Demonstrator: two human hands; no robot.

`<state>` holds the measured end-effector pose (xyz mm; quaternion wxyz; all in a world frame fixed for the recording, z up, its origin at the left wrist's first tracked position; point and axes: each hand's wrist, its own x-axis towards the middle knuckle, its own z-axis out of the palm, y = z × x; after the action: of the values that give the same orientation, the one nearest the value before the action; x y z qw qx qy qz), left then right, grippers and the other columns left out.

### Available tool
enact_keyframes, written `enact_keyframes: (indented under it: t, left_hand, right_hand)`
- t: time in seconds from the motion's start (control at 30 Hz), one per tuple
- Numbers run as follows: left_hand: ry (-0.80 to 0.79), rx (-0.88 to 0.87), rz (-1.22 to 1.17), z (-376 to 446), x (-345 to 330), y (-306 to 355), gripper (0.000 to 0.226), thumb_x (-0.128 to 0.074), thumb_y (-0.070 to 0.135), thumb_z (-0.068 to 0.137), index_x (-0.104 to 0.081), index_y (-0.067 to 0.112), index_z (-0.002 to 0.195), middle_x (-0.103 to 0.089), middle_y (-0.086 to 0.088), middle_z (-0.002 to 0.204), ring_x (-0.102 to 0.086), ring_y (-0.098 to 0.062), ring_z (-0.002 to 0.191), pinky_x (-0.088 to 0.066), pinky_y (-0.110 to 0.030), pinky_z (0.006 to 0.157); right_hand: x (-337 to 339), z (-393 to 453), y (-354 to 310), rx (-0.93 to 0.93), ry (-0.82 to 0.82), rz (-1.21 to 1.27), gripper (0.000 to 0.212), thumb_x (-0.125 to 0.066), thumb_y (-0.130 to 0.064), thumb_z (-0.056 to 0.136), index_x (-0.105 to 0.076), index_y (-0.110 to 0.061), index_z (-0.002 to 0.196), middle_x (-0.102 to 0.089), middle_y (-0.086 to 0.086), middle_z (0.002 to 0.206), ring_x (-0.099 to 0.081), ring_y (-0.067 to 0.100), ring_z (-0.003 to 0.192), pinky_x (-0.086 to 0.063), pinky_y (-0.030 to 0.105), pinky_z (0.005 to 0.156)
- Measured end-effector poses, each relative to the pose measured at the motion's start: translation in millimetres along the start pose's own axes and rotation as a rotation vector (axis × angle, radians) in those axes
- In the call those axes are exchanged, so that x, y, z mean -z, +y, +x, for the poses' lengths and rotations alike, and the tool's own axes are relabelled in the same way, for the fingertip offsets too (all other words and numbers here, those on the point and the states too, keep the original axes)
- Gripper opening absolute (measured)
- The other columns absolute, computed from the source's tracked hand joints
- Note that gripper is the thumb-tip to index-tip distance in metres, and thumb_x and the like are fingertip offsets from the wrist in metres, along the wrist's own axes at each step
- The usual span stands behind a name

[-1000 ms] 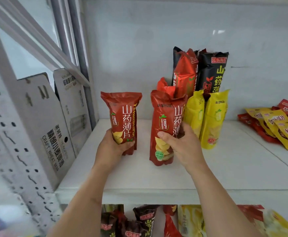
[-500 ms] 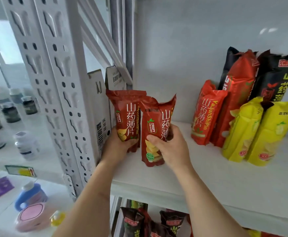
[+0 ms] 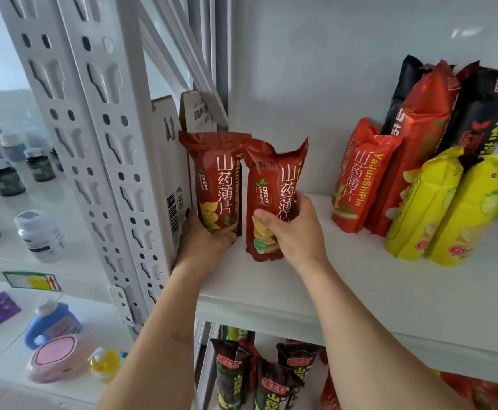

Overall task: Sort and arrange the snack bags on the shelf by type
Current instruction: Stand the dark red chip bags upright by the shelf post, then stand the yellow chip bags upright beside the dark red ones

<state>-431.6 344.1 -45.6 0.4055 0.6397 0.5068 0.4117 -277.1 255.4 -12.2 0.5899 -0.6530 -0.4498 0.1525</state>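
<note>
Both hands are busy at the left end of the shelf [image 3: 390, 291]. The left hand [image 3: 205, 242] wraps the bottom of one red yam-crisp bag [image 3: 216, 179], standing upright just beside the cardboard panel [image 3: 171, 173]; the right hand [image 3: 293, 232] curls its thumb and fingers round the lower half of a second red bag [image 3: 276, 193], tilted a little, its base at the shelf, touching its twin. These look light and puffy, air-filled foil, glossy and likely slippery, with brittle crisps inside, so a firm squeeze would probably crush them. Low on the body, fingers spread round the back, seems the sensible hold. Further right, well apart, another red bag [image 3: 357, 179] leans against taller red and black packs, with yellow bags [image 3: 449, 208] in front.
</note>
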Motion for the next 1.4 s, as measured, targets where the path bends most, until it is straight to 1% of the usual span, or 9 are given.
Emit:
enact_keyframes:
  t: [0.1,0.17,0.33,0.47,0.67,0.87,1.0,1.17,1.4]
  left_hand:
    - [0.068,0.018,0.11,-24.2,1.9,10.4,0.093,-0.079,0.04,0.081,-0.027,0.018,0.155,-0.036,-0.007,0.158,-0.036,-0.03,0.145,-0.033,-0.051,0.118]
    - [0.161,-0.058,0.264,-48.7,0.7,18.3,0.082,-0.071,0.034,0.09,-0.027,0.012,0.156,-0.033,-0.01,0.16,-0.036,-0.032,0.145,-0.037,-0.049,0.113]
    - [0.38,-0.487,0.62,-97.8,-24.9,27.5,0.03,-0.068,0.023,0.092,-0.064,0.005,0.116,-0.068,-0.014,0.112,-0.064,-0.039,0.097,-0.054,-0.043,0.071]
    - [0.336,-0.713,0.636,-118.7,-62.6,40.2,0.017,-0.072,0.017,0.088,-0.071,0.005,0.101,-0.071,-0.012,0.102,-0.066,-0.036,0.086,-0.054,-0.041,0.066]
    - [0.185,-0.848,0.623,-139.2,-127.0,67.9,0.022,-0.069,0.016,0.09,-0.073,0.006,0.108,-0.072,-0.011,0.109,-0.069,-0.034,0.094,-0.057,-0.044,0.074]
    - [0.069,-0.814,0.554,-146.3,-189.5,95.8,0.03,-0.062,0.025,0.09,-0.069,0.007,0.112,-0.07,-0.012,0.112,-0.066,-0.038,0.098,-0.055,-0.045,0.076]
    - [-0.115,-0.621,0.43,-139.7,-225.7,110.3,0.055,-0.061,0.037,0.097,-0.047,0.014,0.146,-0.052,-0.006,0.143,-0.049,-0.028,0.128,-0.044,-0.041,0.101]
    - [-0.118,-0.47,0.208,-119.9,-251.2,124.5,0.08,-0.066,0.048,0.092,-0.031,0.014,0.156,-0.033,-0.006,0.16,-0.03,-0.023,0.147,-0.031,-0.038,0.117]
    - [-0.259,-0.336,0.039,-90.9,-269.0,125.9,0.094,-0.07,0.069,0.075,-0.033,0.031,0.152,-0.048,0.006,0.151,-0.051,-0.015,0.134,-0.046,-0.042,0.109]
  right_hand:
    - [5.1,-3.8,0.6,-0.005,-0.015,-0.044,0.096,-0.075,-0.075,0.057,-0.043,-0.033,0.138,-0.058,-0.007,0.13,-0.061,0.008,0.113,-0.054,0.038,0.095]
    - [13.9,-10.2,2.2,-0.017,-0.018,-0.076,0.098,-0.077,-0.069,0.064,-0.038,-0.029,0.145,-0.053,-0.005,0.137,-0.056,0.01,0.12,-0.051,0.035,0.098]
    - [52.5,-29.4,14.1,-0.011,0.016,-0.195,0.074,-0.065,-0.057,0.086,-0.043,-0.019,0.145,-0.055,-0.002,0.134,-0.053,0.011,0.118,-0.041,0.024,0.089]
    - [95.0,-38.8,27.2,0.02,0.005,-0.374,0.044,-0.057,-0.045,0.096,-0.06,-0.016,0.129,-0.063,0.002,0.126,-0.059,0.017,0.116,-0.046,0.03,0.094]
    - [172.8,-47.1,36.5,0.127,0.008,-0.587,0.029,-0.057,-0.035,0.098,-0.066,-0.017,0.119,-0.066,0.003,0.121,-0.062,0.021,0.112,-0.051,0.037,0.089]
    - [240.9,-38.9,47.1,0.1,0.117,-0.633,0.027,-0.059,-0.036,0.096,-0.068,-0.019,0.115,-0.067,0.002,0.114,-0.062,0.022,0.106,-0.05,0.036,0.087]
    - [270.0,-25.0,59.5,0.072,0.281,-0.546,0.028,-0.065,-0.037,0.092,-0.067,-0.016,0.11,-0.067,0.003,0.108,-0.063,0.022,0.099,-0.05,0.035,0.084]
    - [282.6,-2.3,69.0,0.062,0.488,-0.446,0.042,-0.069,-0.043,0.087,-0.06,-0.016,0.117,-0.057,0.0,0.114,-0.058,0.021,0.106,-0.049,0.038,0.088]
    - [281.0,25.2,85.6,-0.098,0.573,-0.232,0.099,-0.076,-0.055,0.077,-0.025,-0.017,0.154,-0.029,0.008,0.156,-0.025,0.024,0.145,-0.029,0.04,0.113]
